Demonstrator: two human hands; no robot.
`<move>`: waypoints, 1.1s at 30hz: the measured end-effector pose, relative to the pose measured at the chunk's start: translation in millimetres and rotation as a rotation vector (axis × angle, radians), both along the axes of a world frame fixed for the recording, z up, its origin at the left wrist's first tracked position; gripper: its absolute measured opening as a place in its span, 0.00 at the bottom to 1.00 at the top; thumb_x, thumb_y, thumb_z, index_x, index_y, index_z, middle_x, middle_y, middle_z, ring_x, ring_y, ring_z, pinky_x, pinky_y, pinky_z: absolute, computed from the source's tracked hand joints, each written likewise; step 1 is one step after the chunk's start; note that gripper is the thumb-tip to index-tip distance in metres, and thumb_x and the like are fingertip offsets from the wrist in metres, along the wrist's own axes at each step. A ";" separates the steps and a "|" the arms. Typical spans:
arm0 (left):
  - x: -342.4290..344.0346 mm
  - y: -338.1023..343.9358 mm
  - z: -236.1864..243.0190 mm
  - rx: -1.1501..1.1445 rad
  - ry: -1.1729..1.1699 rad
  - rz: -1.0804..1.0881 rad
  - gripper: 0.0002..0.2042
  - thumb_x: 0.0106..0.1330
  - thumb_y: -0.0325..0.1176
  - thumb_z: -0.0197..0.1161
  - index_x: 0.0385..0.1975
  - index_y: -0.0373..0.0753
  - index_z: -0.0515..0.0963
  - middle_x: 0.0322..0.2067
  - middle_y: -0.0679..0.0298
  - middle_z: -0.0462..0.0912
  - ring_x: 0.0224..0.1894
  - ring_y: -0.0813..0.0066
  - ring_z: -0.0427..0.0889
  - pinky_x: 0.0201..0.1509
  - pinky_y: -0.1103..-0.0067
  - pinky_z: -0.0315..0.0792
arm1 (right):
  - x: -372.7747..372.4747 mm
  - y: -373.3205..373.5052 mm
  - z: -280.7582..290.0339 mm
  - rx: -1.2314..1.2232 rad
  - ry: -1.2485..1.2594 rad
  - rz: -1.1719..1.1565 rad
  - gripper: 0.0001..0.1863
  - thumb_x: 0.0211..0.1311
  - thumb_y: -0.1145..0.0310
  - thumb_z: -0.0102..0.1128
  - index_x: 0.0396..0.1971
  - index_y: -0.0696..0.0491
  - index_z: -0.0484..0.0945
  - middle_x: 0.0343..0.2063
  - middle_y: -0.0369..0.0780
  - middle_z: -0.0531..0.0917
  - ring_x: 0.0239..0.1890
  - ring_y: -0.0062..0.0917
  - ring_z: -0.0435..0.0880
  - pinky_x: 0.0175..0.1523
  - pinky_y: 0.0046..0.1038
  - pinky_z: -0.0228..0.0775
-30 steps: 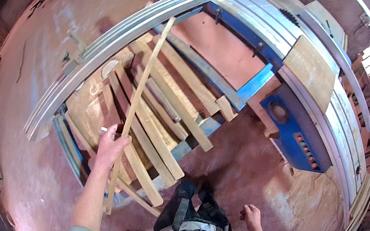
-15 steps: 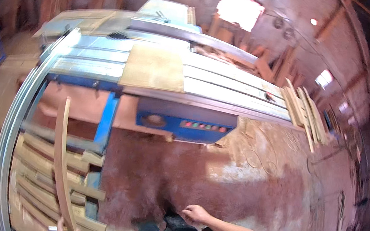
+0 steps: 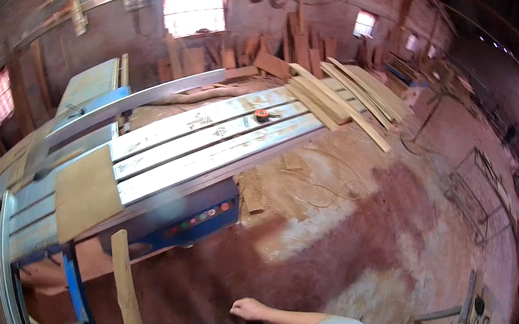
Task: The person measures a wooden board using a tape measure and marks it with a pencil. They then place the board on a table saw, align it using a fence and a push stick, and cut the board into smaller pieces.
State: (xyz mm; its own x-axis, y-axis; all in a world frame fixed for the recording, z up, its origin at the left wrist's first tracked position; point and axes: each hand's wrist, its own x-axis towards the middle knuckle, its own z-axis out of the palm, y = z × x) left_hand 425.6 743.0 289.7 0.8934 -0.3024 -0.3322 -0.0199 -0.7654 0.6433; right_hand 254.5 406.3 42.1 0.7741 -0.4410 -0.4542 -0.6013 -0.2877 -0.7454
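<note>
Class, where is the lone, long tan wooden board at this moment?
In the head view, the long tan wooden board runs up from the bottom edge, left of centre, between the blue metal bar and the person's right hand.

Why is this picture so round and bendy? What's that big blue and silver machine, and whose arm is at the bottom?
The picture comes from a camera worn on a person's head, looking down. Its very wide lens bends straight edges. There's no robot: the arm is the person's own. Their right hand is curled near their body, and I see nothing in it. The left hand is out of view.

The machine looks like a big saw: a long silver table on a blue base, with a toothed blade. On the table are a brown board, a small red-and-black thing and pale planks. A wooden strip rises from the bottom edge; whatever holds it doesn't show.
</note>
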 end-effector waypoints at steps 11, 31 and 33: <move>72.7 -300.2 -50.4 -0.433 -0.214 -0.489 0.24 0.65 0.36 0.70 0.56 0.29 0.76 0.43 0.55 0.85 0.44 0.66 0.83 0.52 0.74 0.77 | -212.2 -129.6 33.6 -0.251 0.068 -0.926 0.12 0.61 0.66 0.60 0.41 0.55 0.84 0.44 0.48 0.86 0.48 0.42 0.84 0.53 0.40 0.76; 153.0 -732.5 -72.2 -0.122 -0.201 -0.691 0.36 0.57 0.40 0.67 0.66 0.28 0.67 0.54 0.42 0.82 0.57 0.50 0.82 0.62 0.61 0.73 | -179.5 -54.8 34.5 -0.001 0.305 -1.774 0.14 0.67 0.62 0.58 0.46 0.52 0.85 0.31 0.42 0.88 0.28 0.30 0.87 0.36 0.34 0.79; 125.6 -737.4 -64.7 -0.221 -0.255 -0.808 0.35 0.58 0.39 0.67 0.65 0.28 0.68 0.53 0.42 0.82 0.56 0.49 0.82 0.61 0.61 0.73 | -176.4 -29.2 20.3 -0.113 0.362 -1.764 0.14 0.65 0.62 0.59 0.44 0.52 0.86 0.32 0.42 0.89 0.30 0.33 0.88 0.37 0.36 0.80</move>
State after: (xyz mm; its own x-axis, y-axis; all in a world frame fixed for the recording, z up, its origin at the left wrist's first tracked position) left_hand 551.2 5.5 225.0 0.4173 -0.9087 -0.0102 -0.6659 -0.3134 0.6770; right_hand 78.1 377.1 62.4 -0.7110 -0.5861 -0.3885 -0.3346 0.7679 -0.5462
